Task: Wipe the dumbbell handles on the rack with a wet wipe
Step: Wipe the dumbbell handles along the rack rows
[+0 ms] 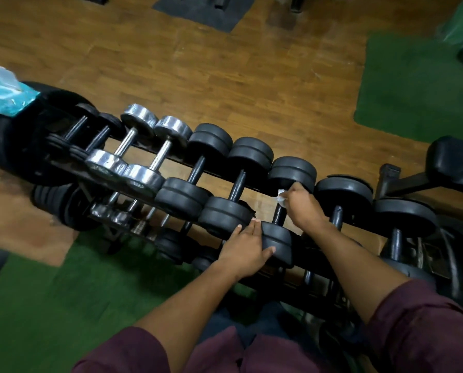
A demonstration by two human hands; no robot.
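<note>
A black dumbbell lies across the top tier of the rack (171,157), its far weight (292,172) and near weight (277,242) joined by a dark handle (279,215). My right hand (304,207) grips a white wet wipe (282,198) around the upper part of that handle. My left hand (245,250) rests on the near weight, fingers lying over its left side and the thumb on its front face. Neighbouring black dumbbells (237,184) and chrome dumbbells (144,149) sit in a row to the left.
A blue wet-wipe pack (7,94) with its flap up lies on black plates at the far left. More dumbbells fill the lower tier (133,224). A black padded bench (452,165) stands at the right. Green mats (413,87) and wooden floor surround the rack.
</note>
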